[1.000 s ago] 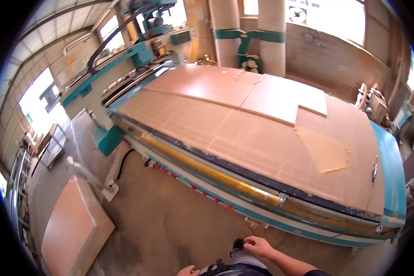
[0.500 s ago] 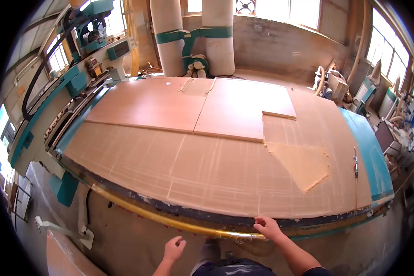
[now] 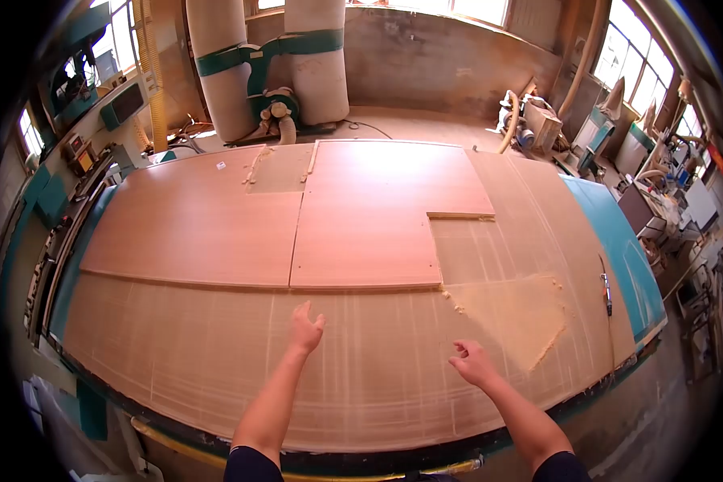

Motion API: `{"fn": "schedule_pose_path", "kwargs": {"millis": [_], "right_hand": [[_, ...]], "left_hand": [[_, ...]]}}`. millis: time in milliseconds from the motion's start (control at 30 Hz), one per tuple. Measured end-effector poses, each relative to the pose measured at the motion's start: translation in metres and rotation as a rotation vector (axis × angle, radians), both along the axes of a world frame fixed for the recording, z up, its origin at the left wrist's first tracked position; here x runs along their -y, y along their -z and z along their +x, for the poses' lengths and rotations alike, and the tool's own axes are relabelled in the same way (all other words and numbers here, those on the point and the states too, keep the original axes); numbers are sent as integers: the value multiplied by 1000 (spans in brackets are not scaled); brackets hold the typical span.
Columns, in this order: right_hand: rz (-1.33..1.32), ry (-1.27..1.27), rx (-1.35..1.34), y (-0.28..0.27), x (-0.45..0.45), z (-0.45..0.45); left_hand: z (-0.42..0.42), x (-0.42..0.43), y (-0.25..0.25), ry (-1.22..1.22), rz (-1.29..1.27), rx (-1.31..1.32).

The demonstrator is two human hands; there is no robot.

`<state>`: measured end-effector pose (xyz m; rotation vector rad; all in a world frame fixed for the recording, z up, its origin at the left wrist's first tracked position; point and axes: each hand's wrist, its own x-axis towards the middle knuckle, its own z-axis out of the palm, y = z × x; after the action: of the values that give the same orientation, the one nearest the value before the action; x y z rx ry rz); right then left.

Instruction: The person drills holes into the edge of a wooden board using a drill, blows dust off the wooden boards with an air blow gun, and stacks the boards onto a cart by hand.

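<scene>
My left hand (image 3: 305, 328) is over the big brown base board (image 3: 361, 402), just short of the front edge of two wood-toned panels. Its fingers are apart and hold nothing. To the right, my right hand (image 3: 472, 363) hovers over the same board near a patch of sawdust (image 3: 510, 317), fingers loosely bent and empty. The right panel (image 3: 369, 217) has a notch cut from its front right corner. Beside it, separated by a thin seam, lies the left panel (image 3: 185, 229), with a notch at its far right corner.
A thin tool with a dark handle (image 3: 607, 297) lies at the board's right side, near the teal table edge (image 3: 618, 257). Machinery (image 3: 52, 201) flanks the left. Behind stand tall dust bags (image 3: 317, 72) with a green band. Clutter fills the far right.
Both hands have reached forward from the table's front edge to above the board. The view has moved closer, so the panels appear nearer and larger.
</scene>
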<state>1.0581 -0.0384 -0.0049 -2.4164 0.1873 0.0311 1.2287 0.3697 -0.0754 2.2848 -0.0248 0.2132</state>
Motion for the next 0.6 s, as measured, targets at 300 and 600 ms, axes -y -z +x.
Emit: {"fn": "schedule_pose_path", "kwargs": {"millis": [300,600], "right_hand": [[-382,-116,282,37,-2,210],[-455,-232,453,58,50,255]], "left_hand": [[124,28,20,-190,440,22],[155,63,13,-489,366,-92]]}}
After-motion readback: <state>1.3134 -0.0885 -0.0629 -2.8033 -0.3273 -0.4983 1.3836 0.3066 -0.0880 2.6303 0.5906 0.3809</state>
